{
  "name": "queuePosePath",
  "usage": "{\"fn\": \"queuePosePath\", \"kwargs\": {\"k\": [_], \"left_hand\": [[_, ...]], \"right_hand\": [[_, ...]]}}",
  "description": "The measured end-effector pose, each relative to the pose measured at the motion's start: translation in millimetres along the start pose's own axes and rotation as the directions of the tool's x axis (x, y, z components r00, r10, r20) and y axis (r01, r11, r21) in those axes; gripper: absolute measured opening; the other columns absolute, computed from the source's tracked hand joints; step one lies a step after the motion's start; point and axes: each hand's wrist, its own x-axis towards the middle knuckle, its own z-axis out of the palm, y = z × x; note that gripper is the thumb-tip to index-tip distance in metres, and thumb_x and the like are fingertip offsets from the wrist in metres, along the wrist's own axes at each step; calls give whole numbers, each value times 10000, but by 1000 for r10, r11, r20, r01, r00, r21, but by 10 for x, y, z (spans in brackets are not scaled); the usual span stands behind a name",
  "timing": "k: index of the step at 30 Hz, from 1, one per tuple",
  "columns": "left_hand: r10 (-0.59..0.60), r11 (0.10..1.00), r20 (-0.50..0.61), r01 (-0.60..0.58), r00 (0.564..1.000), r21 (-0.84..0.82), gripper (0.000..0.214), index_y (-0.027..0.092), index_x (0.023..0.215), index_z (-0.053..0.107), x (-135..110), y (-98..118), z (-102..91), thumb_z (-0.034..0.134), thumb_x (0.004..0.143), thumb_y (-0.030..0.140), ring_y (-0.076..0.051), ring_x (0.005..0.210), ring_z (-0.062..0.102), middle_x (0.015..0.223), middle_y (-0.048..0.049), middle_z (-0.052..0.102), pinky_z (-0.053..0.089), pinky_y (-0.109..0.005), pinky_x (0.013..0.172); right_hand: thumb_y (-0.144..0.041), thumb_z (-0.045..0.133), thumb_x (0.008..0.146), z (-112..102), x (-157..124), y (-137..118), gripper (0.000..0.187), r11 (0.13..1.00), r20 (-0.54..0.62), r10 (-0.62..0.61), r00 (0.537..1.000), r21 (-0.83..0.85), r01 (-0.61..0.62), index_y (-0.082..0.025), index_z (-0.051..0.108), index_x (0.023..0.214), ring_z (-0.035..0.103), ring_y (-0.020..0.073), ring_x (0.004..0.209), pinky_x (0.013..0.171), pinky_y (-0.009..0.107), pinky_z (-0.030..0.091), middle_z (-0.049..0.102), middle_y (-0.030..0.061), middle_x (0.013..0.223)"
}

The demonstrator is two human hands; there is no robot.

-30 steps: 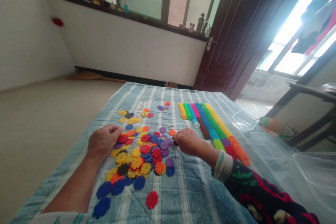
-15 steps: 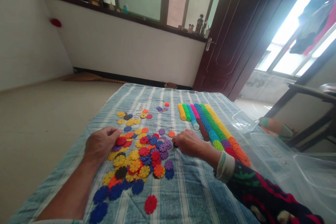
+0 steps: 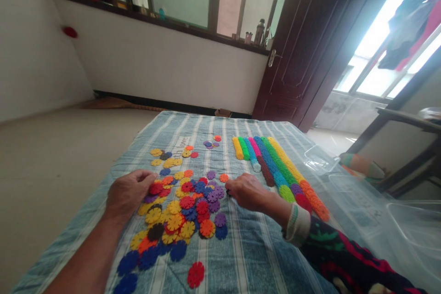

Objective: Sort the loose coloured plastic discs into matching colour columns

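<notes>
Round plastic discs with notched edges lie in a loose pile [image 3: 188, 202], mostly yellow, red, blue, orange and purple. At the pile's left edge rests my left hand [image 3: 129, 190], fingers curled together beside some red discs [image 3: 156, 187]; whatever is between its fingertips is hidden. On the other side, my right hand [image 3: 248, 191] is closed, pinching a black notched disc [image 3: 228, 192] that shows only as a dark edge under the fingertips. An orange disc [image 3: 223, 178] lies just beyond those fingers. A lone red disc [image 3: 196, 274] sits near the front.
Rows of discs stacked on their sides [image 3: 279, 165], sorted by colour, lie on the right of the striped cloth [image 3: 241, 243]. Clear plastic boxes [image 3: 365, 202] stand along the right edge. Small groups of discs [image 3: 167, 157] are scattered farther back. A dark red door [image 3: 292, 46] stands behind.
The view has shifted slightly. Both hands keep nearly the same places beside the pile, and the right one still pinches the black disc.
</notes>
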Motion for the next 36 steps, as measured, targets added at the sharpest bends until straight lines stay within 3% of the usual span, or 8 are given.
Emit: {"fn": "queuePosePath", "kwargs": {"k": [9, 19, 28, 36], "left_hand": [[-32, 999, 7, 32, 999, 2, 291, 217, 827, 722, 29, -28, 9, 575, 754, 458, -146, 667, 623, 713, 28, 714, 395, -214, 584], [-67, 997, 9, 67, 998, -30, 259, 214, 802, 718, -20, 73, -42, 586, 739, 427, -143, 652, 615, 713, 32, 713, 396, -214, 583], [-43, 999, -7, 43, 999, 4, 272, 220, 797, 727, 18, 38, -27, 573, 744, 439, -156, 678, 627, 740, 18, 724, 402, -220, 584], [-64, 997, 11, 64, 998, 30, 281, 227, 815, 722, 26, 62, -62, 564, 754, 452, -166, 718, 633, 800, 14, 734, 411, -231, 617]], "right_hand": [[-25, 436, 873, 58, -19, -8, 223, 998, -60, -63, 996, -10, 62, -156, 598, 955, 649, 181, 783, 667, 297, 339, 712, 75, 860], [-50, 477, 875, 70, 5, 11, 177, 996, -109, -85, 990, -4, 85, -173, 600, 907, 630, 164, 749, 619, 312, 296, 703, 44, 857], [-53, 494, 863, 98, -39, 4, 167, 993, -160, -113, 981, 3, 114, -170, 613, 876, 592, 153, 696, 615, 311, 296, 683, 35, 799], [-62, 483, 865, 126, -187, -8, 163, 995, -124, -83, 989, 45, 89, -171, 600, 899, 600, 159, 721, 639, 304, 311, 690, 44, 819]]}}
